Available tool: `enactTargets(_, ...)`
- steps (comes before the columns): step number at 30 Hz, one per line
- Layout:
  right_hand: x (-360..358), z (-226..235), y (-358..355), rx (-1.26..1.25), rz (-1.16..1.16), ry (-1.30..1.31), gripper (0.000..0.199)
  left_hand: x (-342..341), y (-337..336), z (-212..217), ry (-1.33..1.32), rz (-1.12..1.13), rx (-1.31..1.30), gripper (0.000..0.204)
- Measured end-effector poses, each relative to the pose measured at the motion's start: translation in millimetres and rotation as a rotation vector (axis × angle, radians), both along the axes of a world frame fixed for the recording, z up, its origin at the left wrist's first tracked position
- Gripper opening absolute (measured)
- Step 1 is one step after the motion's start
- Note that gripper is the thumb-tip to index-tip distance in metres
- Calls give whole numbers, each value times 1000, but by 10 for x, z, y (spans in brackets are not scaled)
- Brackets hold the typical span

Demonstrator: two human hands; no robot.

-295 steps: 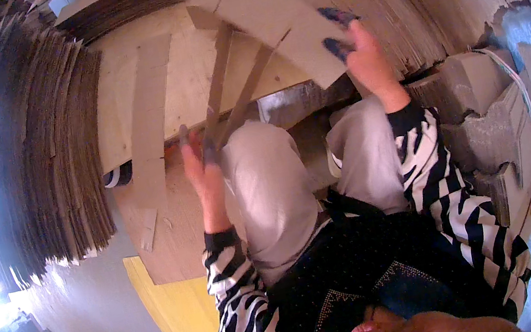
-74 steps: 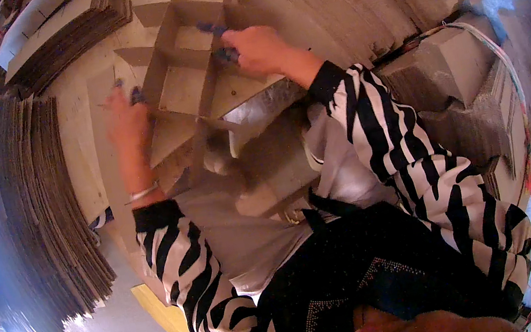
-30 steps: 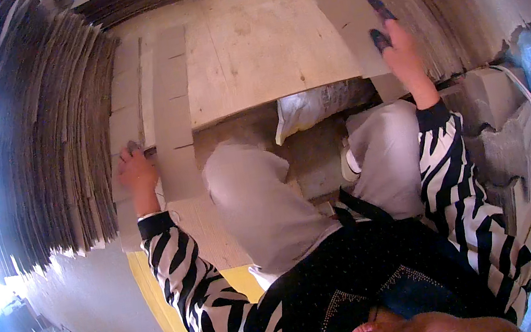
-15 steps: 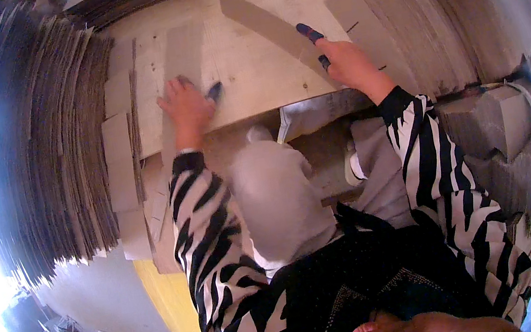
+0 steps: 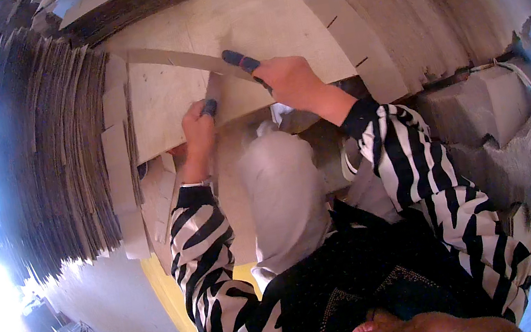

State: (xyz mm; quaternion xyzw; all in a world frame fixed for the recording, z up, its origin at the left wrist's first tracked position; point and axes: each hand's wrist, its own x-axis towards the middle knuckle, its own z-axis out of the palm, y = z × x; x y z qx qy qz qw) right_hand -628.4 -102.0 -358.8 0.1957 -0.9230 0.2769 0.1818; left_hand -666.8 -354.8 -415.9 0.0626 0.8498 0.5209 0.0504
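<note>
My right hand [image 5: 294,81] is closed on a long brown cardboard strip [image 5: 175,58], which reaches out to the left above the wooden board. Dark covers sit on its thumb and a finger. My left hand [image 5: 199,131], lower and to the left at the board's near edge, is wrapped round a second cardboard strip [image 5: 214,89] seen nearly edge-on. Its thumb, in a dark cover, points up along that strip. The far end of the second strip lies close under the first; whether they touch I cannot tell.
The pale wooden board [image 5: 241,13] spans the space before me. A tall stack of cardboard sheets [image 5: 61,149] stands on the left. Slotted cardboard pieces [image 5: 361,25] are stacked at the right. Another cardboard pile [image 5: 129,7] lies at the far left.
Both strips have been lifted off the board. My right hand has moved left, swinging its strip leftward. My left hand, earlier spread flat on its strip, is now closed around it.
</note>
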Motion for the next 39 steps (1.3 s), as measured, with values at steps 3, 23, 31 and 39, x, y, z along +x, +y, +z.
enactTargets(3, -65, -68, 133, 118, -68, 63, 23, 54, 322, 54, -134, -17, 46, 22)
enactTargets(23, -305, -14, 668, 330, -421, -294, 26, -1229, -37, 453, 100, -249, -374, 25)
enactTargets(31, -561, 5, 703, 364, -444, -473, 27, -2671, 846, 659, 772, -156, -975, 17)
enactTargets(39, -798, -113, 704, 345, -446, -465, 28, -3694, 1224, 276, 839, -21, -1355, 14)
